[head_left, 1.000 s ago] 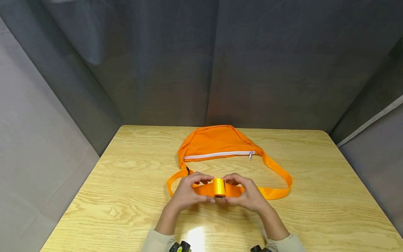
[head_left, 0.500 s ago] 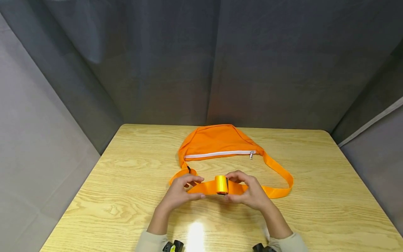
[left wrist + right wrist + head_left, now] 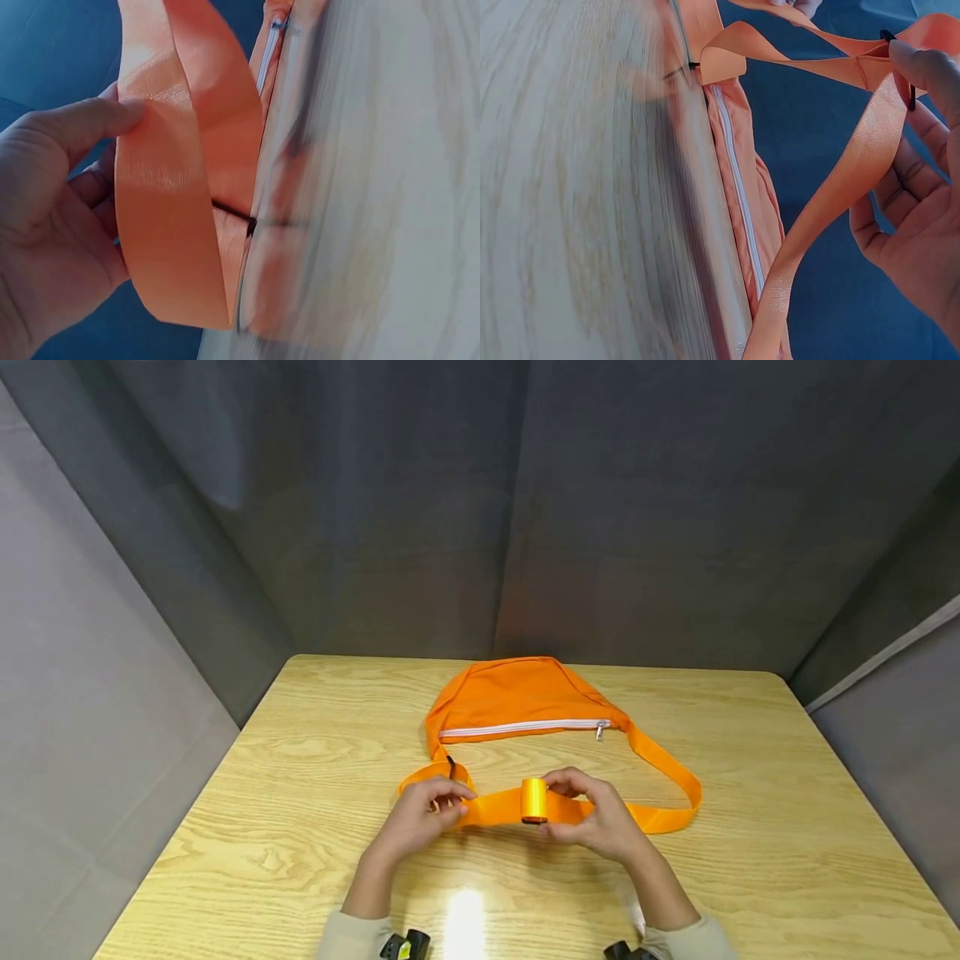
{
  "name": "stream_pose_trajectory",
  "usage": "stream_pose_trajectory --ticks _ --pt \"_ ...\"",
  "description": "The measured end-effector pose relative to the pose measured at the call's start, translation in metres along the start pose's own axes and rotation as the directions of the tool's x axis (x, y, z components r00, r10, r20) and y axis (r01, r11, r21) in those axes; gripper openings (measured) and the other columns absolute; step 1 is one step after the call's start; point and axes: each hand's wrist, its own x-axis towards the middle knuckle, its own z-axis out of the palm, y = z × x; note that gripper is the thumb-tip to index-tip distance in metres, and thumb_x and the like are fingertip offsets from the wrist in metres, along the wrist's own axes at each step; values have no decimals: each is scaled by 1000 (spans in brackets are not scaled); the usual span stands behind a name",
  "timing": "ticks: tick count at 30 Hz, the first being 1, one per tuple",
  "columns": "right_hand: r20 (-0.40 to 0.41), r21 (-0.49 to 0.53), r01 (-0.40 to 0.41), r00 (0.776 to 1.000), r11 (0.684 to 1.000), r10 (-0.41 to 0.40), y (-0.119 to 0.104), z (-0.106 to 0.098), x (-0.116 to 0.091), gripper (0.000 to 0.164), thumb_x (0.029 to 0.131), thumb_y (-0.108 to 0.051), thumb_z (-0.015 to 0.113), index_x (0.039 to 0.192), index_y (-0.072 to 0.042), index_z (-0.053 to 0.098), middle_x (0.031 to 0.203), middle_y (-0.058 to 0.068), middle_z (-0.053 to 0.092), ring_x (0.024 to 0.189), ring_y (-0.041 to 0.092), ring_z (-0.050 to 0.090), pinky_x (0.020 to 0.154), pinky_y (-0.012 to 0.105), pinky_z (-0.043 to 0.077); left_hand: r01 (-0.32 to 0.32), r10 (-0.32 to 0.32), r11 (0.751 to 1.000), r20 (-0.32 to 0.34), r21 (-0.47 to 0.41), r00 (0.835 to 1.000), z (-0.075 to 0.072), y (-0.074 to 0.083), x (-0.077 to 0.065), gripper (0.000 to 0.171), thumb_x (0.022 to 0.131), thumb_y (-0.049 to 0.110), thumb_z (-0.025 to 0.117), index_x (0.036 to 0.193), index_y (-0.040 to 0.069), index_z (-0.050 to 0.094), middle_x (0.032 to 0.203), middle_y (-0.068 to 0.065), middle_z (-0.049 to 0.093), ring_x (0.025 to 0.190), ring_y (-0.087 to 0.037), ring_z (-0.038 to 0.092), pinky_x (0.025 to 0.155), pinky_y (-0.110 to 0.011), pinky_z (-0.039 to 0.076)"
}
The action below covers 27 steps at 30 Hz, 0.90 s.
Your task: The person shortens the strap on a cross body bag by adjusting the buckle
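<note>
the orange waist bag (image 3: 525, 697) lies on the wooden surface (image 3: 315, 793), toward its far edge, with its white zip (image 3: 517, 727) facing the person and its strap (image 3: 495, 808) looping forward between bag and body. the left hand (image 3: 425, 814) pinches the strap, thumb on one face and fingers behind it; the right hand (image 3: 596, 814) grasps the strap at the black slider (image 3: 913, 97), just beside a short raised loop (image 3: 534, 799) of webbing. the step in hand looks like working webbing through that slider to change the strap's length. to do it well, i would hold the slider steady by its ends with the right fingers, keeping the thumb off the webbing so it can run, and draw with the left in a straight, level pull. the band ought to stay flat where it enters, since a twist or folded edge would probably jam; if it binds, tilting the slider a little and feeding slack into the raised loop should free it. the other black fitting (image 3: 451, 767), near the bag's left end, is best kept from snagging or dragging the bag along. as for brands or labels, none can be read on the bag, strap or zip pull (image 3: 599, 732); the slider is too small to tell.
</note>
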Motion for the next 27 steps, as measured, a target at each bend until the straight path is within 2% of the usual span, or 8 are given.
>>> stream_pose_trajectory --ticks 3,5,11,14,17,23,27 --pt "-2 3 5 1000 1000 -5 -4 -2 -1 46 62 6 81 103 -3 61 88 1 63 76 27 56 71 41 46 -3 4 1000 -17 23 1000 -6 -1 -2 15 83 -8 63 95 -2 68 84 -12 62 69 -23 53 61 -28 44" --pt "-6 -3 -1 1000 1000 1 3 -2 -3 48 62 4 81 105 -5 62 89 0 63 77 25 57 72 39 46 -9 10 999 -33 35 999 -8 -5 -3 15 83 -8 63 95 -2 69 88 -13 64 69 -24 53 61 -28 44" --pt "-16 15 -10 1000 1000 10 24 1 -6 48 65 -6 84 107 -13 62 90 -5 62 79 19 56 75 34 45 4 0 998 -63 63 998 -8 -41 -3 16 82 -4 66 94 5 71 89 -5 65 70 -22 53 60 -29 44" --pt "-8 47 -11 1000 999 12 26 3 -5 48 66 -8 84 108 -15 62 91 -4 62 80 19 56 75 34 45 -7 9 999 -38 52 999 -5 -50 -1 15 81 0 69 94 9 71 91 -1 65 74 -18 55 62 -29 45" --pt "-5 56 -18 1000 998 19 25 3 -3 49 65 -6 84 108 -15 62 91 -4 63 80 20 57 75 36 45 -15 15 1000 6 26 1000 -1 -50 4 14 82 8 71 97 11 70 95 1 64 81 -15 56 67 -32 45" --pt "0 55 -31 1000 998 31 8 4 2 50 63 2 83 106 -9 62 91 -3 63 79 26 57 75 41 45 -53 53 999 52 -2 997 14 -44 19 22 83 16 72 103 10 69 99 -6 64 89 -23 57 74 -44 44" --pt "5 62 -19 1000 998 19 -7 2 6 47 63 5 81 105 -4 61 90 0 64 79 30 57 74 43 45 -53 52 998 73 13 996 23 -40 26 22 82 18 73 103 11 69 97 -2 65 86 -20 57 72 -39 46"
